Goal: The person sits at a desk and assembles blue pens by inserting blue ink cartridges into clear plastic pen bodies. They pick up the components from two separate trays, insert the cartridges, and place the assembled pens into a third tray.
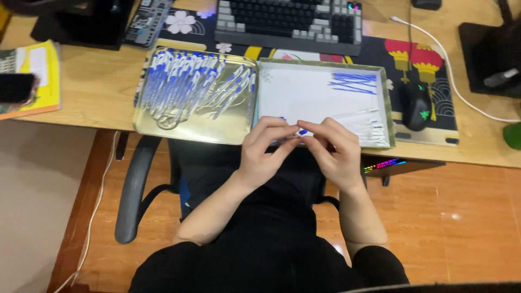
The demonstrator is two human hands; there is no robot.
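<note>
At the centre of the frame I pinch a small blue-and-white pen piece (302,132) between both hands, its long axis seemingly running left to right, though my fingers hide most of it. My left hand (264,149) and right hand (332,152) are curled closed on it, fingertips meeting, forearms rising from the lower frame. They hover over the near edge of the white tray (304,95), beside the metal tray (228,133) of pens (184,81).

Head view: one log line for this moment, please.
left hand and right hand pinch blue-capped pen | over white box | metal tray of pens beside
</note>
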